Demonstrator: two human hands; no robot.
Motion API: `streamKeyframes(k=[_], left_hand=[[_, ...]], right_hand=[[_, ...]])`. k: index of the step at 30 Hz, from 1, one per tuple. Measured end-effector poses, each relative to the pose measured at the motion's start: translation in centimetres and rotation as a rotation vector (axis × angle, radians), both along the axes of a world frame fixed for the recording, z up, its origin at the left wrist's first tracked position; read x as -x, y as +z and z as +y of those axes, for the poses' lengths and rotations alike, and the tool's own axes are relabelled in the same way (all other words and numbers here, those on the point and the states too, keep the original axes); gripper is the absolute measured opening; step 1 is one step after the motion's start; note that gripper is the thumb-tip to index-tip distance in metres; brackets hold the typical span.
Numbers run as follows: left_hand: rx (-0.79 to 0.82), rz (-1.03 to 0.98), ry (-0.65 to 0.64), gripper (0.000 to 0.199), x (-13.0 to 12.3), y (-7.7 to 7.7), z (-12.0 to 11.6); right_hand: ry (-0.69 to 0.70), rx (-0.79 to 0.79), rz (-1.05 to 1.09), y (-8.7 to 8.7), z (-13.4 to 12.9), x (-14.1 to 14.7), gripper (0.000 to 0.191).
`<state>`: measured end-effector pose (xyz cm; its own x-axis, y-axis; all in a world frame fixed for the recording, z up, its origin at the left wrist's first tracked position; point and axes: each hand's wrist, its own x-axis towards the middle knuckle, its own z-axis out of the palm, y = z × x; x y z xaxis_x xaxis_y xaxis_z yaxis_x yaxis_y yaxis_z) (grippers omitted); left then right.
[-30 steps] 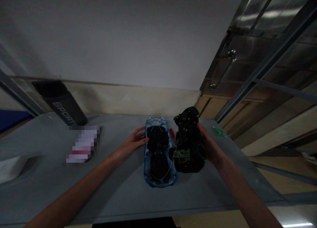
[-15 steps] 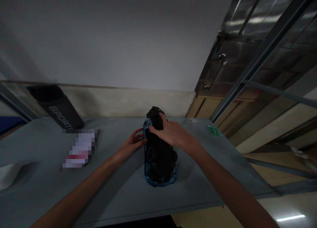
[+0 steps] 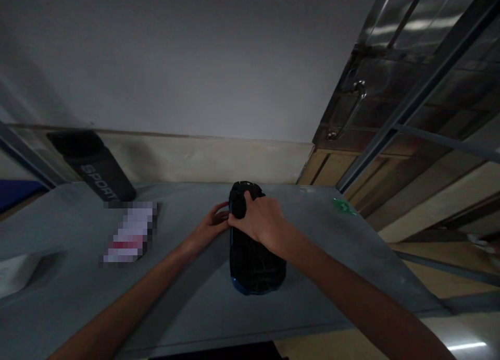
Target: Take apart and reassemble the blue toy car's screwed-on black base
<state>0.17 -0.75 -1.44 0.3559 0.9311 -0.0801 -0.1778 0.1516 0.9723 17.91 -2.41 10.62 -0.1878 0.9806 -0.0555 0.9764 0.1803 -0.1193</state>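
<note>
An upside-down toy car lies lengthwise on the grey table, its black chassis (image 3: 253,261) set down inside a blue body shell (image 3: 241,287). Only a thin blue edge of the shell shows at the near end and along the left side. My right hand (image 3: 263,224) grips the chassis from above, with thumb and fingers spread across its far half. At the car's left side, my left hand (image 3: 211,227) holds the shell's edge with bent fingers; its fingertips are partly hidden.
A black bottle (image 3: 96,167) marked SPORT stands at the back left, near a blurred-out flat item (image 3: 130,232). A white object (image 3: 17,274) sits at the left edge. Green plastic packaging (image 3: 344,206) lies by the table's right edge, beside a metal frame post (image 3: 367,159).
The chassis has gone from tilted and raised, with its wheels showing, to lying level inside the blue shell. My right hand has moved down with it; my left hand stays at the shell's side.
</note>
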Motion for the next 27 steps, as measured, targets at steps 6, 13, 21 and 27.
streamKeyframes(k=[6,13,21,27], left_hand=[[0.029,0.015,0.020,0.082,-0.1,0.4,-0.4],[0.125,-0.001,0.078,0.073,-0.5,1.1,-0.6],[0.097,0.079,0.064,0.073,-0.4,1.4,-1.0],[0.097,0.138,0.069,0.079,-0.2,1.4,-0.7]], right_hand=[[0.059,-0.032,-0.020,-0.7,0.0,-0.5,0.070],[0.121,0.033,-0.002,0.0,1.0,-4.8,0.059],[0.301,0.042,0.629,-5.8,3.8,-10.8,0.044],[0.242,-0.015,0.826,-7.3,3.9,-12.0,0.034]])
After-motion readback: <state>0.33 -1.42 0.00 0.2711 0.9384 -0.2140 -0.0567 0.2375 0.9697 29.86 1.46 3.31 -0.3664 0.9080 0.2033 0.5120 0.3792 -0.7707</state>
